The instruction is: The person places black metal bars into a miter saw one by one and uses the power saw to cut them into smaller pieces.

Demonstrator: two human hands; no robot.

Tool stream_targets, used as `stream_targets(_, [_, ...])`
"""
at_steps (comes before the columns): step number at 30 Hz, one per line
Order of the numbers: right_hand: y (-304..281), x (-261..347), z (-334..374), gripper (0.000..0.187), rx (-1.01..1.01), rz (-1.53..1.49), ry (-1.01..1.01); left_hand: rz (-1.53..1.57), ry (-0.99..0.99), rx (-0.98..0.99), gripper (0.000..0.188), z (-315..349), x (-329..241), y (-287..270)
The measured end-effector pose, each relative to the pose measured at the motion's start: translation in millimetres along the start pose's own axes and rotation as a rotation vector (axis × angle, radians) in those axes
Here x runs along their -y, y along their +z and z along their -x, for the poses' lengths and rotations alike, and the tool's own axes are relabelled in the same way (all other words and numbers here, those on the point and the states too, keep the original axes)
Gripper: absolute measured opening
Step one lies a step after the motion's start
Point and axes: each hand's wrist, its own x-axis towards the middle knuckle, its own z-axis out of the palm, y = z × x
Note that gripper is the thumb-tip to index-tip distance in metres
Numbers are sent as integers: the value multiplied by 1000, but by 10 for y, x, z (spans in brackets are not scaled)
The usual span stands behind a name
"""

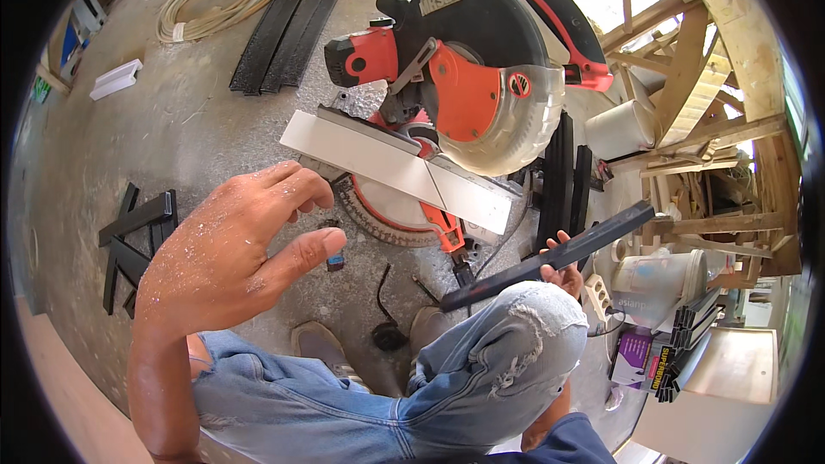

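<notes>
My left hand (249, 241), dusted with pale flecks, is raised with fingers apart and holds nothing. Beyond my right knee, my right hand (563, 271) grips a long black profile bar (550, 265), tilted up to the right; my knee partly hides that hand. Ahead stands a red and black miter saw (468, 77), its round blade under a black and clear guard. A white flat strip (361, 151) lies slantwise across the saw's base, with a thin dark line crossing it near its right part. A black tape measure (389, 335) rests on the floor between my shoes.
Short black pieces (129, 245) lie crossed at the left. Longer black profiles (288, 41) and a coiled hose (223, 0) are farther back; more black bars (560, 176) lie right of the saw. A power strip (595, 296), bucket (657, 279) and timber pile (722, 155) stand at the right.
</notes>
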Motion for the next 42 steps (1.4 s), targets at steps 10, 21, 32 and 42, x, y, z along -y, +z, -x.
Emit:
stream_targets(10, [-33,-241,-6,55,-82,16,-109,43,4,-26,34,-6,47,-32])
stream_targets(21, [641,1256,-143,69,264,-133,-198,86,81,-148,39,-104,-100,-38])
stream_targets(32, [2223,1791,-599,52,991,385,-702,973,-16,-423,58,-327,-314,275])
stream_targets(42, [1946,510,-579,65,951,622,-331,1121,-353,-851,30,-147,642,-185])
